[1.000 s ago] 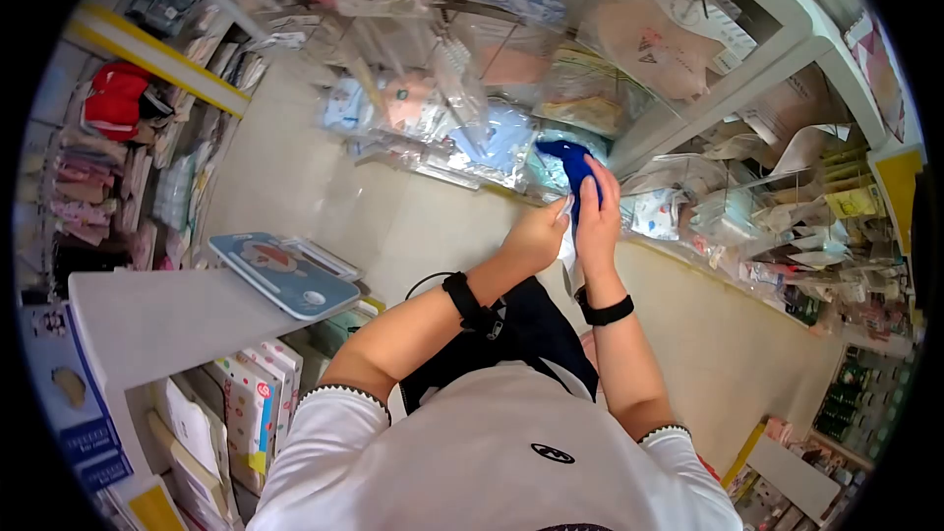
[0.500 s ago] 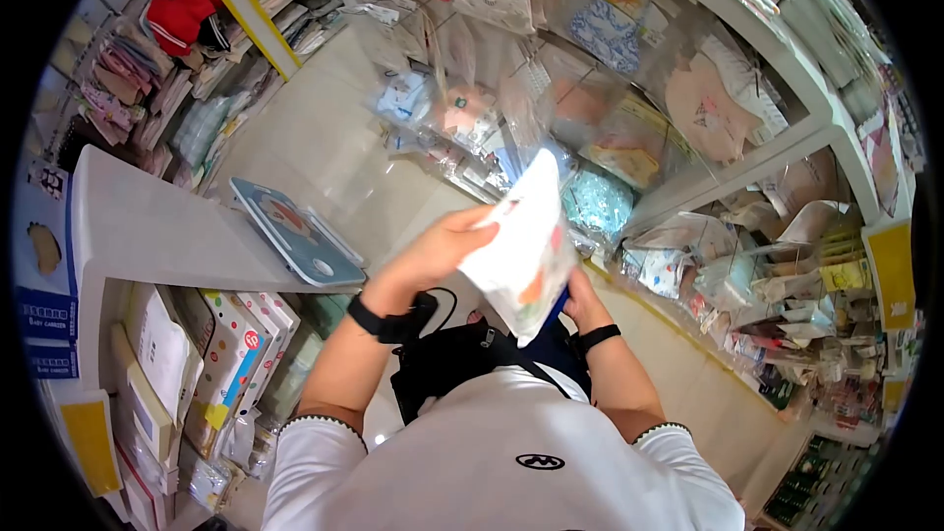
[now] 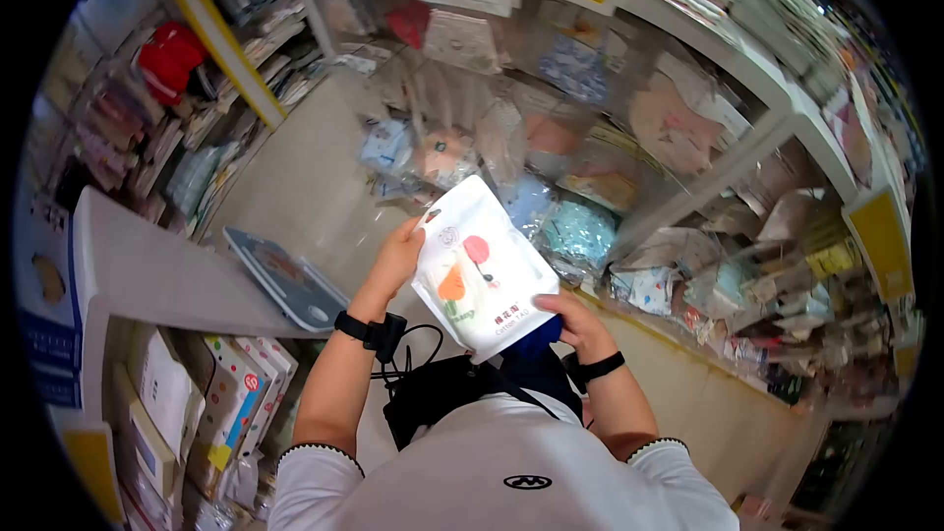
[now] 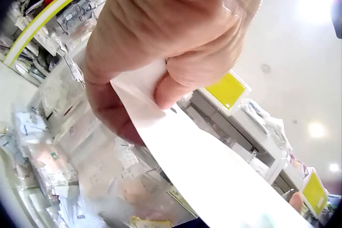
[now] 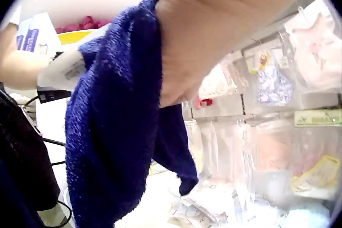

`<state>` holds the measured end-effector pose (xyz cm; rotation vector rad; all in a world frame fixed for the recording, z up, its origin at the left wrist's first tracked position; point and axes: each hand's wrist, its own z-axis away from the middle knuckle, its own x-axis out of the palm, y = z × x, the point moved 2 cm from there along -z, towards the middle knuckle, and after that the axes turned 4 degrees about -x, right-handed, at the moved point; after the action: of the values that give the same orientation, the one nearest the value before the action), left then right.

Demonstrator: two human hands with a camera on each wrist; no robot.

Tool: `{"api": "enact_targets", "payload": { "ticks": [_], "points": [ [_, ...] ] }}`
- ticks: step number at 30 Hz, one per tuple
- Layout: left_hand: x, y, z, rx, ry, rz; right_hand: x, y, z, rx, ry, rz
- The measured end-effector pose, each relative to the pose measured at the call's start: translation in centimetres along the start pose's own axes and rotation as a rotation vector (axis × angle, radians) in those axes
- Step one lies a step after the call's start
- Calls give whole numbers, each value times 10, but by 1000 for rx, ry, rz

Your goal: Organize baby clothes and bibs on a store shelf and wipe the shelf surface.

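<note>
A white pouch with orange and red pictures printed on it lies face up between both hands in the head view. Its upper left edge is pinched between the thumb and fingers of my left hand; the left wrist view shows that hand gripping the pouch's white edge. At the lower right corner, the thumb of my right hand presses on the pouch's front. That same hand holds a dark blue terry cloth, which hangs down in folds in the right wrist view. Only a bit of the cloth shows below the pouch from above.
Ahead, wall racks carry clear-bagged goods, including a turquoise pack and a pink bagged piece. To the left, a white shelf unit holds a blue board on top and boxes below. Black cables hang by the waist.
Both hands have drawn back from the racks toward the body. The white pouch, first edge-on and then tilted, now has its printed front turned up, with the blue cloth mostly behind it.
</note>
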<state>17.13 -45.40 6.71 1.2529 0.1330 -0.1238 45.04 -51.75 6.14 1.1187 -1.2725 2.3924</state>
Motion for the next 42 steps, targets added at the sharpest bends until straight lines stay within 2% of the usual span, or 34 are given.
{"api": "enact_targets", "payload": {
  "ticks": [1, 4, 7, 8, 10, 13, 14, 15, 16, 17, 19, 23, 24, 27, 29, 31, 34, 38, 39, 41, 42],
  "points": [
    [4, 1, -4, 19, 20, -62, 6, 1, -2, -3, 62, -2],
    [13, 15, -12, 15, -32, 199, 5, -1, -1, -165, 142, 11],
    [19, 25, -13, 186, 147, 86, -10, -9, 2, -273, 266, -28],
    [22, 32, -5, 153, 150, 6, -9, -15, 3, -363, 311, 6],
    [44, 48, 15, 14, 3, 94, -2, -26, 6, -475, 402, 115],
    [81, 61, 35, -274, -324, 368, 4, -22, -7, -731, 444, 835],
    [93, 66, 36, -255, -422, 499, 16, -18, -8, -869, 424, 1173],
    [99, 72, 34, -232, -520, 628, 31, -12, -8, -950, 358, 1337],
    [97, 67, 22, -296, -571, 791, 49, -12, -4, -924, 319, 1496],
    [94, 65, 19, -283, -575, 942, 63, -11, 1, -893, 278, 1654],
    [89, 61, 20, -256, -507, 955, 74, -8, 5, -894, 207, 1711],
    [85, 42, 21, -249, -427, 952, 68, -8, 5, -754, -3, 1583],
    [84, 42, 24, -218, -374, 930, 62, -8, 3, -690, -74, 1453],
    [83, 31, 23, -284, -458, 908, 55, -10, -2, -709, -167, 1048],
    [91, 33, 28, -279, -419, 739, 68, -19, -2, -870, 31, 1224],
    [104, 44, 36, -338, -377, 784, 75, -23, -6, -967, 254, 1464],
    [109, 43, 33, -267, -365, 734, 72, -21, -17, -1081, 463, 1530],
    [109, 46, 41, -199, -375, 674, 56, -26, -34, -1058, 694, 1251],
    [109, 48, 44, -190, -354, 654, 42, -29, -44, -1135, 765, 1182],
    [110, 51, 50, -170, -315, 610, 14, -31, -57, -922, 725, 923],
    [109, 50, 50, -168, -321, 624, 6, -30, -60, -888, 702, 896]
  ]
}}
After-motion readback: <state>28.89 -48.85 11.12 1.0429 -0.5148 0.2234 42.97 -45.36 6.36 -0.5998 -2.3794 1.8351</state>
